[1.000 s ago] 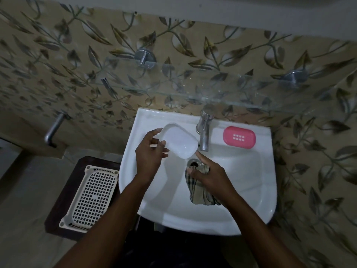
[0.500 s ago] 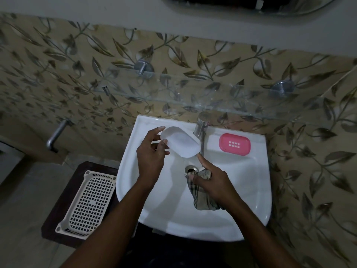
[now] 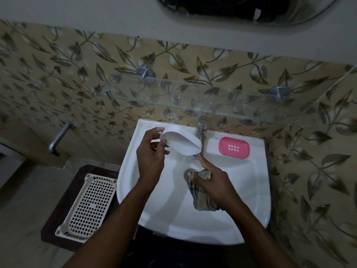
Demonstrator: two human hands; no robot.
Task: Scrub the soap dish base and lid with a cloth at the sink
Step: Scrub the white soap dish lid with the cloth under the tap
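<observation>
My left hand (image 3: pixel 152 157) pinches the left end of a white oval soap dish lid (image 3: pixel 181 141), tilted over the white sink (image 3: pixel 168 206) just left of the tap (image 3: pixel 201 132). A thin stream of water runs from the lid's lower edge toward the drain (image 3: pixel 188 172). My right hand (image 3: pixel 210 182) grips a checked cloth (image 3: pixel 201 200) in the basin by the drain, forefinger stretched up toward the tap's spout. The pink soap dish base (image 3: pixel 233 147), with small drain holes, lies on the sink ledge right of the tap.
A glass shelf (image 3: pixel 193 97) on metal brackets juts out above the sink. A white perforated tray (image 3: pixel 88 206) rests on a dark stool left of the basin. A metal pipe (image 3: pixel 59 136) sticks from the tiled wall at left. A mirror (image 3: pixel 241 8) hangs above.
My left hand has tipped the lid further on edge, and water now pours from it. The right hand and cloth stay by the drain. My view has tilted upward.
</observation>
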